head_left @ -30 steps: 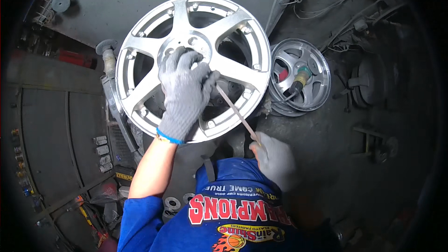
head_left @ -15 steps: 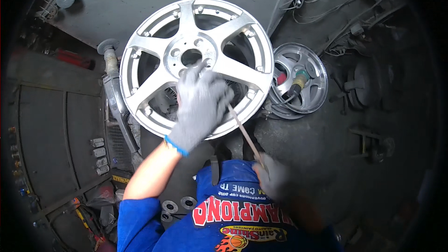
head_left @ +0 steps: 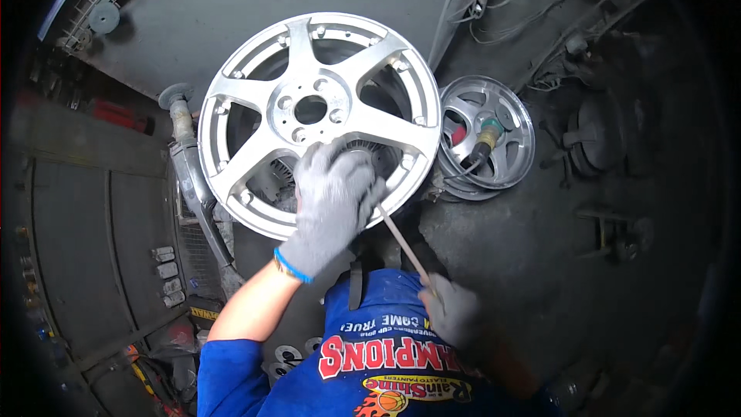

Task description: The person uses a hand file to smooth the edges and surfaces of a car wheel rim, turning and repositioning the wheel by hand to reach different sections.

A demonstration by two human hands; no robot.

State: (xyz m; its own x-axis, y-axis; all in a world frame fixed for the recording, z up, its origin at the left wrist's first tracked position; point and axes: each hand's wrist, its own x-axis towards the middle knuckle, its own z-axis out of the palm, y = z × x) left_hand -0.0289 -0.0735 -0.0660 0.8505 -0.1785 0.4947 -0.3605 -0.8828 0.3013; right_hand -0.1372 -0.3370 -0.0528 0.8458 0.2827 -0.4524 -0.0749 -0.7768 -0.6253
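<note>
A large silver alloy wheel (head_left: 258,143) lies face up before me, its spokes and centre hole in view. My left hand (head_left: 332,193), in a grey glove with a blue cuff, is over the near spokes, just below the hub. Its fingers are bent over the far end of a thin, pale stick-like tool (head_left: 403,243); that end is hidden under the glove. Close to my body on the right, my gloved right hand (head_left: 450,310) is closed round the tool's near end. The tool slants across the wheel's near edge.
To the right, a smaller wheel (head_left: 525,147) lies with a green-and-yellow power tool (head_left: 488,137) on it. A long-necked grinder (head_left: 189,162) stands left of the big wheel. Cables (head_left: 525,35) trail at the far right. Several light canisters (head_left: 167,270) line the left.
My left hand has slid toward me, off the hub's edge, and the tool has shifted nearer with it. The big wheel sits slightly lower in view. The right hand keeps its hold.
</note>
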